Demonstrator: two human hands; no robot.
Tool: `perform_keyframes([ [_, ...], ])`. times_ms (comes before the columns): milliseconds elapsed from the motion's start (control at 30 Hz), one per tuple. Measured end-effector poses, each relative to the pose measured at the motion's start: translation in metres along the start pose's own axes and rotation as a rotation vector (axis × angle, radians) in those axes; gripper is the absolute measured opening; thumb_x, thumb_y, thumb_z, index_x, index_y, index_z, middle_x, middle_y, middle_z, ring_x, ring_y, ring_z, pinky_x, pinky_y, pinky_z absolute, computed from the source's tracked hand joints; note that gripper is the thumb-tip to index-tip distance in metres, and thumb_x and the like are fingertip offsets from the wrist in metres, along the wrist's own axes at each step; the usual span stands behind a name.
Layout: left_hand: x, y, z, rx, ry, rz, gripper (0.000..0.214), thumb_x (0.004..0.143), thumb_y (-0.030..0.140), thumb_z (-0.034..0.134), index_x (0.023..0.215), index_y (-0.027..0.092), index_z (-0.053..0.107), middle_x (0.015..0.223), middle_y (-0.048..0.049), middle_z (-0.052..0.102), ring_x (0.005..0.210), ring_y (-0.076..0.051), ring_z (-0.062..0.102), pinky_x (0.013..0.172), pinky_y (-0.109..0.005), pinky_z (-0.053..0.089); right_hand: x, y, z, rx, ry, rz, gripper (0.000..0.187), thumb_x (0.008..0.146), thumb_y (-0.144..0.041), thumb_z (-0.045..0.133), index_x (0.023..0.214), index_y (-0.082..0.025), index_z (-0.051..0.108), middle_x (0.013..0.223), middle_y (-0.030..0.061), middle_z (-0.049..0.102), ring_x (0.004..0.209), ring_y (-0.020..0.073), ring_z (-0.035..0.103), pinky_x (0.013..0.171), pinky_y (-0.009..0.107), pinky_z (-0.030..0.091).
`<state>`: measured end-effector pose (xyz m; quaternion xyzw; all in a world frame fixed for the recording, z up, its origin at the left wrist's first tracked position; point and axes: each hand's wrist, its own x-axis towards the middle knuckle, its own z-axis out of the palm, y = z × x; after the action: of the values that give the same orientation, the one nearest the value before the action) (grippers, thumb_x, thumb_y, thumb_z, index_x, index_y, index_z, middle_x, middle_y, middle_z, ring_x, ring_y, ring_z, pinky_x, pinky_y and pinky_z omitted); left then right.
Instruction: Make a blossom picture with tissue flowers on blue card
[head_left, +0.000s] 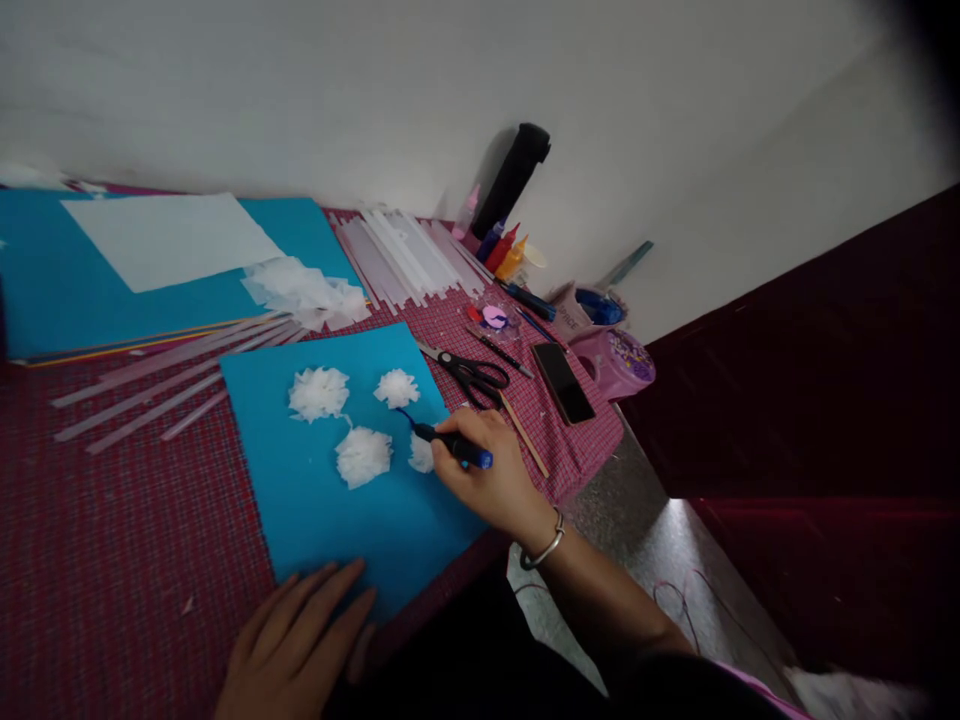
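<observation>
A blue sheet of paper [300, 520] lies on the cloth-covered table with several white ruffled paper puffs [364, 457] on it. In my right hand [491, 470] is a dark marker pen [456, 444] with a blue end. Its tip touches or hovers just over the sheet, below the upper right puff [397, 388], where a short dark blue line shows. Another puff [421, 453] is partly hidden behind my right hand. My left hand [296, 640] rests flat at the sheet's near left edge, fingers spread, holding nothing.
Black scissors [469, 372], a pencil [525, 435] and a phone [564, 383] lie to the right. Translucent strips [412, 255], paint bottles [502, 250] and a pink container [619, 365] stand or lie farther back. At the left are more blue sheets [45, 270] under white paper [176, 240].
</observation>
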<state>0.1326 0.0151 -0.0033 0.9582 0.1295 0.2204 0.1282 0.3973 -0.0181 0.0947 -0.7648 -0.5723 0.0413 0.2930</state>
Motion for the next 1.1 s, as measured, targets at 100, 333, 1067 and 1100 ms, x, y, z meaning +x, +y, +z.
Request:
perform_keyframes([
  [100,-0.001,-0.001,-0.002,0.011,-0.020,0.008,0.041,0.080,0.019,0.055,0.120,0.027,0.061,0.128,-0.0008,0.063,0.114,-0.026,0.055,0.096,-0.042,0.035,0.001,-0.002,-0.001,-0.010,-0.010,0.003,0.004,0.083,-0.022,0.058,0.084,-0.021,0.062,0.070,-0.0005,0.067,0.066,0.0166,0.062,0.074,0.033,0.041],
  [333,-0.002,0.000,-0.006,0.006,-0.055,0.016,0.044,0.079,0.017,0.052,0.122,0.028,0.060,0.130,-0.0014,0.061,0.115,-0.027,0.054,0.097,-0.042,0.036,0.000,-0.005,0.000,-0.030,-0.005,0.011,0.004,0.084,-0.024,0.056,0.083,-0.022,0.060,0.069,-0.0016,0.065,0.066,0.0157,0.060,0.073,0.031,0.040],
  [1067,0.004,0.009,-0.011,-0.024,-0.113,-0.090,0.041,0.083,0.020,0.051,0.121,0.030,0.060,0.132,-0.0011,0.060,0.119,-0.028,0.051,0.096,-0.045,0.037,-0.036,-0.018,-0.013,0.041,-0.140,-0.047,0.002,0.086,-0.024,0.054,0.086,-0.022,0.055,0.070,-0.0018,0.065,0.066,0.0149,0.063,0.077,0.032,0.042],
  [1100,0.004,0.009,-0.012,-0.022,-0.112,-0.084,0.040,0.083,0.020,0.051,0.121,0.029,0.060,0.132,-0.0012,0.060,0.119,-0.029,0.051,0.095,-0.044,0.037,-0.038,-0.018,-0.015,0.046,-0.150,-0.055,0.002,0.086,-0.023,0.054,0.086,-0.022,0.055,0.069,-0.0019,0.065,0.066,0.0148,0.063,0.077,0.032,0.042],
])
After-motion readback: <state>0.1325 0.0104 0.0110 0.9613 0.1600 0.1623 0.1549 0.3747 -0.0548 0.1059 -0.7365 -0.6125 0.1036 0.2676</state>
